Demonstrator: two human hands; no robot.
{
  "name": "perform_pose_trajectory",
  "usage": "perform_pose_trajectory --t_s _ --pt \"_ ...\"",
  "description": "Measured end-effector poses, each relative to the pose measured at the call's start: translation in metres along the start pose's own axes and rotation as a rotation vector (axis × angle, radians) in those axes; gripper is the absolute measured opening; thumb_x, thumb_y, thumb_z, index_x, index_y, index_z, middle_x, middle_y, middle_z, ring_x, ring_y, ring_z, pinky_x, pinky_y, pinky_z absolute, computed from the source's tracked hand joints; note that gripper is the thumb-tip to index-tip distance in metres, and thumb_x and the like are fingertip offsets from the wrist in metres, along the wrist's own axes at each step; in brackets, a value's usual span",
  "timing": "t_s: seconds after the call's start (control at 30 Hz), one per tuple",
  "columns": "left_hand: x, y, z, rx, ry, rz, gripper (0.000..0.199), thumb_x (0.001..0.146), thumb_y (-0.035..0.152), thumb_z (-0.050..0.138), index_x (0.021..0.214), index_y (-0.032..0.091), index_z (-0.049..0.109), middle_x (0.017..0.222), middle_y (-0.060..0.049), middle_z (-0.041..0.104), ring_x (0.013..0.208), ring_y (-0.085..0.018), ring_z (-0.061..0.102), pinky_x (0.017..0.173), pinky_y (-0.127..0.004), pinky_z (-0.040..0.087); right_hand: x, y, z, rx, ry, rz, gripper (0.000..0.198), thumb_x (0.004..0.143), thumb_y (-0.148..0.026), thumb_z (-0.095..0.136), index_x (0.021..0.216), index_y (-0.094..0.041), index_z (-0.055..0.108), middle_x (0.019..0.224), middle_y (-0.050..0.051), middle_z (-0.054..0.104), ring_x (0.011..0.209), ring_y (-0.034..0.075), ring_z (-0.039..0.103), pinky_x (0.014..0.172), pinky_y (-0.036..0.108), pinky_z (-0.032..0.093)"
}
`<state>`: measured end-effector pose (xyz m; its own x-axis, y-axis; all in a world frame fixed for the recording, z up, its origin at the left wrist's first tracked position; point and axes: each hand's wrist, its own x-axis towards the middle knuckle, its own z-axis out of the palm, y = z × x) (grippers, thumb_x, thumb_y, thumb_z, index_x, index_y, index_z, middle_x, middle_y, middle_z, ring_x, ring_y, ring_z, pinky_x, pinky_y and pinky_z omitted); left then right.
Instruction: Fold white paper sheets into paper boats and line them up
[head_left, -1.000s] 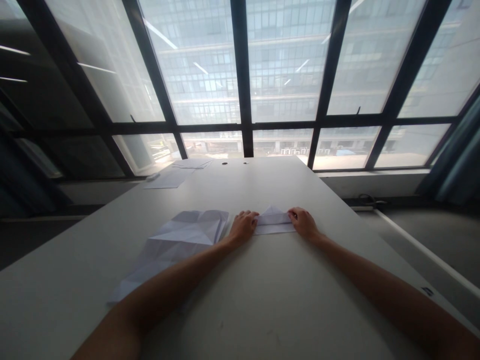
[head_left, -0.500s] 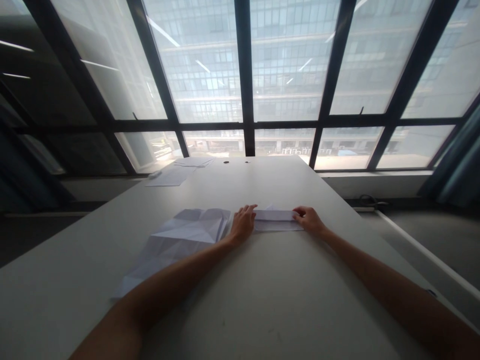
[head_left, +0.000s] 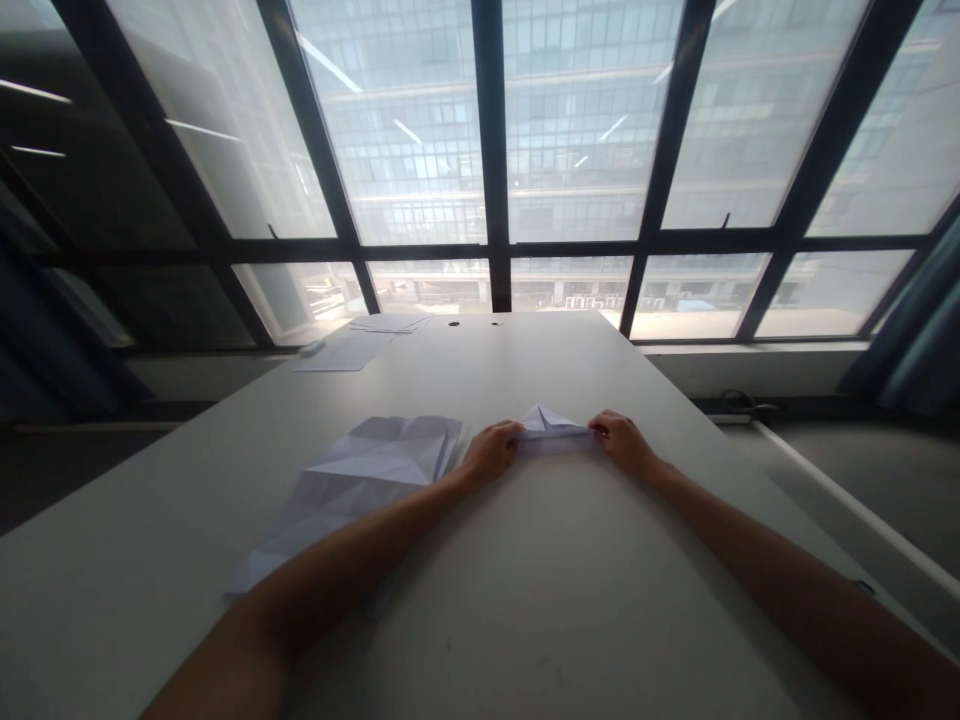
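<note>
A folded sheet of white paper (head_left: 556, 436) is held between my two hands over the table, with a pointed flap standing up along its far side. My left hand (head_left: 493, 448) is closed on the paper's left end, fingers bent around the edge. At the right end, my right hand (head_left: 619, 440) pinches the paper between thumb and fingers. Just left of my left hand lies a stack of creased white paper (head_left: 375, 460), partly covered by my left forearm.
The white table (head_left: 480, 600) stretches away toward large framed windows (head_left: 420, 130). More flat sheets of paper (head_left: 346, 350) lie at its far left corner. Two small holes show near the far edge. A dark curtain (head_left: 911, 340) hangs at the right.
The folded paper has tipped up, and its pointed flap now shows more along the far side. My left hand has gone from lying spread at the left end to gripping it.
</note>
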<state>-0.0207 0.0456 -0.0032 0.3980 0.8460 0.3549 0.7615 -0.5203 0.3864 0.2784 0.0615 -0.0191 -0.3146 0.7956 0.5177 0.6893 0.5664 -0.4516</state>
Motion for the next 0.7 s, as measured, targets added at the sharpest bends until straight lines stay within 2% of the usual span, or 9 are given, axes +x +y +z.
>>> perform_pose_trajectory --t_s 0.13,0.23,0.33,0.53,0.63,0.7 --pt "0.0006 -0.0007 -0.0009 0.016 -0.008 0.030 0.031 0.087 0.013 0.050 0.107 0.024 0.073 0.127 -0.002 0.067 0.116 -0.021 0.063 0.104 -0.029 0.044 -0.0015 -0.0004 -0.0013 -0.129 0.015 0.053 0.017 0.080 -0.009 0.058 0.081 -0.020 0.071 0.088 0.005 0.069 0.083 0.019 0.062 0.076 0.028 0.045" --pt "0.0001 -0.0007 -0.0006 0.040 -0.001 0.023 0.037 0.086 0.011 0.050 0.114 0.024 0.070 0.124 -0.003 0.068 0.115 -0.021 0.063 0.104 -0.030 0.044 -0.0019 0.0000 -0.0022 -0.121 0.000 0.022 0.020 0.079 -0.006 0.058 0.080 -0.021 0.070 0.094 0.005 0.069 0.091 0.020 0.062 0.081 0.028 0.045" --pt "-0.0002 -0.0008 -0.0001 0.064 -0.021 -0.022 0.039 0.085 0.010 0.051 0.117 0.024 0.068 0.117 -0.004 0.071 0.110 -0.021 0.066 0.100 -0.031 0.046 -0.0021 0.0018 -0.0024 -0.110 -0.034 0.014 0.021 0.079 -0.005 0.057 0.081 -0.021 0.071 0.093 0.004 0.070 0.091 0.020 0.062 0.081 0.028 0.045" --pt "0.0004 0.0000 -0.0011 0.040 -0.018 -0.028 0.033 0.085 0.012 0.053 0.111 0.023 0.070 0.114 -0.005 0.072 0.107 -0.022 0.066 0.097 -0.031 0.047 -0.0010 0.0067 0.0017 -0.045 -0.003 -0.017 0.020 0.081 -0.017 0.062 0.099 -0.020 0.069 0.096 0.006 0.069 0.091 0.021 0.062 0.083 0.031 0.047" --pt "0.0008 0.0013 -0.0020 0.022 -0.003 -0.018 0.030 0.084 0.012 0.053 0.107 0.022 0.070 0.109 -0.005 0.072 0.102 -0.021 0.066 0.094 -0.030 0.048 0.0007 0.0085 0.0038 0.040 0.013 -0.027 0.013 0.084 -0.019 0.058 0.089 -0.020 0.070 0.093 0.007 0.070 0.091 0.021 0.063 0.082 0.032 0.048" --pt "0.0013 0.0022 -0.0026 0.018 0.001 -0.009 0.025 0.085 0.014 0.053 0.101 0.021 0.071 0.105 -0.006 0.072 0.097 -0.021 0.066 0.090 -0.029 0.048 0.0020 0.0089 0.0044 0.076 0.016 0.020 0.014 0.085 -0.021 0.056 0.084 -0.019 0.070 0.089 0.007 0.071 0.087 0.021 0.064 0.080 0.031 0.048"
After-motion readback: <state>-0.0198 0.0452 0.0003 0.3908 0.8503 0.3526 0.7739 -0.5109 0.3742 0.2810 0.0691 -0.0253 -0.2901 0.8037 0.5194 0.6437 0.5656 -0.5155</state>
